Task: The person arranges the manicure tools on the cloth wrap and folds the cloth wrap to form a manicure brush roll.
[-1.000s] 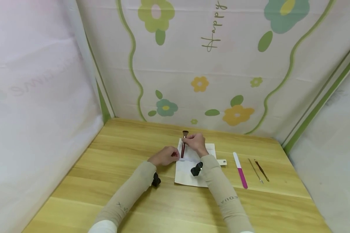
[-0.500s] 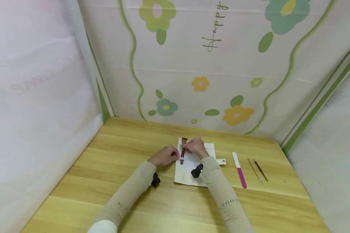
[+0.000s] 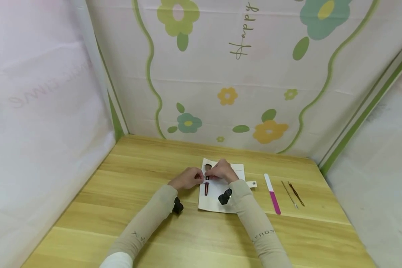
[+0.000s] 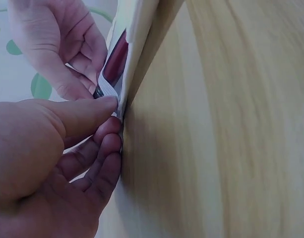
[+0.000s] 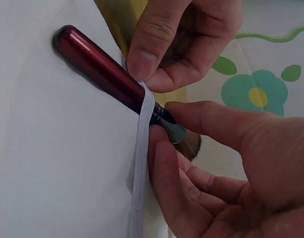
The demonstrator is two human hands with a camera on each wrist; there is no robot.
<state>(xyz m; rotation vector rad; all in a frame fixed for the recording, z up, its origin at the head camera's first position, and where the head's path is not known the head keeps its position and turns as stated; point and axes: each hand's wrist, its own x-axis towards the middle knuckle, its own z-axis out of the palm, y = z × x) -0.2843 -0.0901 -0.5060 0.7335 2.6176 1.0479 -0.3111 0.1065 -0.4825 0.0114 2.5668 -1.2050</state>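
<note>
A makeup brush (image 3: 206, 183) with a dark red handle (image 5: 94, 67) lies on a white cloth roll (image 3: 221, 195) spread flat on the wooden table. The handle passes under a white elastic band (image 5: 141, 163) sewn across the cloth. My right hand (image 3: 211, 173) pinches the brush at its metal ferrule (image 5: 172, 130), just below the brown bristles. My left hand (image 3: 197, 178) pinches the band (image 4: 108, 90) at the cloth's left edge, thumb on top, and lifts it off the cloth. The red handle (image 4: 117, 58) shows under the band in the left wrist view.
To the right of the cloth lie a white-and-pink nail file (image 3: 272, 193) and two thin metal tools (image 3: 289, 194) (image 3: 296, 193). A small tab (image 3: 252, 184) sticks out of the cloth's right edge. Patterned fabric walls close in the table (image 3: 154, 223) at the back and sides.
The brush has slid toward me under the band; its bristles, which stuck out past the cloth's far edge, now lie over the cloth. Both hands moved slightly nearer with it.
</note>
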